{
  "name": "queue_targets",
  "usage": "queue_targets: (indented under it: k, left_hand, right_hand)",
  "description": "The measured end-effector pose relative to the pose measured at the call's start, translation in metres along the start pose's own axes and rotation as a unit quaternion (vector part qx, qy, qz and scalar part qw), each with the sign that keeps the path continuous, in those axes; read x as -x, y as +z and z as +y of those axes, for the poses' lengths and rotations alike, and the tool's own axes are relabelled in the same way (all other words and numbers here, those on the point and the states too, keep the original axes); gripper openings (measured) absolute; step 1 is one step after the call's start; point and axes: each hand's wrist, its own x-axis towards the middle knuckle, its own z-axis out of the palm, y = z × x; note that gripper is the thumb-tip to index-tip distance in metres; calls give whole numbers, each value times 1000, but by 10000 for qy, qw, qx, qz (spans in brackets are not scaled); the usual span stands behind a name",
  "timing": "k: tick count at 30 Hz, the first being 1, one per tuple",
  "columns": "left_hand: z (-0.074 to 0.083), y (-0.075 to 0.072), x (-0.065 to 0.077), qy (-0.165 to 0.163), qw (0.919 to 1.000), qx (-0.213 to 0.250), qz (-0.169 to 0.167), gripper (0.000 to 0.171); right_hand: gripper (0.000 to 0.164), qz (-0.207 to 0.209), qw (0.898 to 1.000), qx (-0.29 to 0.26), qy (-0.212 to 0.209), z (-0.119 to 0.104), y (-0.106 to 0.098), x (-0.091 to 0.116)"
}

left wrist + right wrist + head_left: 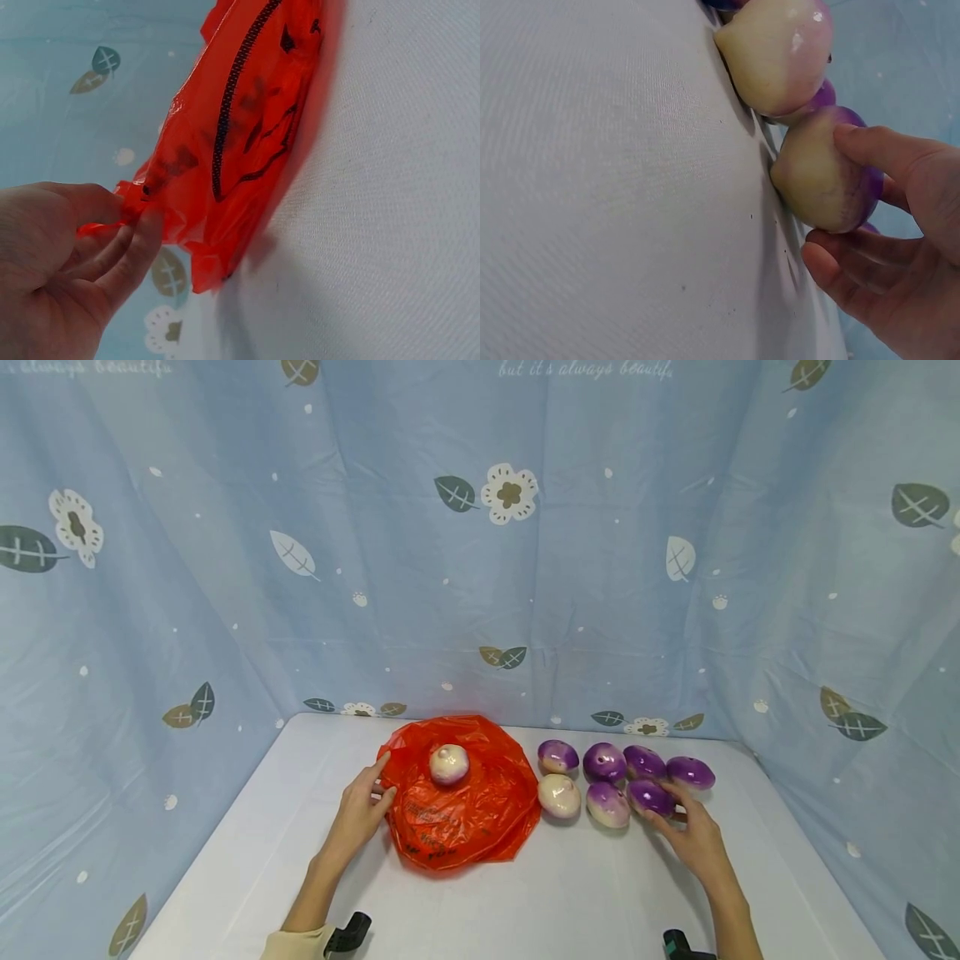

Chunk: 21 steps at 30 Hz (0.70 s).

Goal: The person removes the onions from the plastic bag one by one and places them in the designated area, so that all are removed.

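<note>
A red plastic bag (480, 814) lies spread on the white table with one purple-and-white turnip (449, 765) on it. My left hand (357, 811) pinches the bag's left edge between thumb and fingers, as the left wrist view shows, where black print marks the red plastic (240, 127). On the right, my right hand (696, 837) grips a turnip (648, 797) with a purple top and pale, pointed bottom, thumb on one side and fingers on the other. Beside it in the right wrist view sits a pale turnip (780, 56).
Several more turnips stand in two rows right of the bag, among them a whitish one (559, 797) and a purple one (691, 772) at the far end. A blue patterned curtain (570, 560) encloses the white table (570, 910) at the back and sides.
</note>
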Motion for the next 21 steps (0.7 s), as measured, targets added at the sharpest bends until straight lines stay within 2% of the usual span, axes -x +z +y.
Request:
queue_targets:
  k: [7, 12, 21]
  left_hand:
    - [0, 0, 0, 3, 10000, -29, 21, 63]
    - [0, 1, 0, 16, 10000, -46, 48, 62]
    - [1, 1, 0, -30, 10000, -20, 20, 62]
  right_hand:
    - [64, -256, 9990, -34, 373, -5, -4, 2]
    - [63, -289, 9983, -15, 501, -3, -5, 1]
    - [63, -175, 9991, -20, 392, -1, -8, 1]
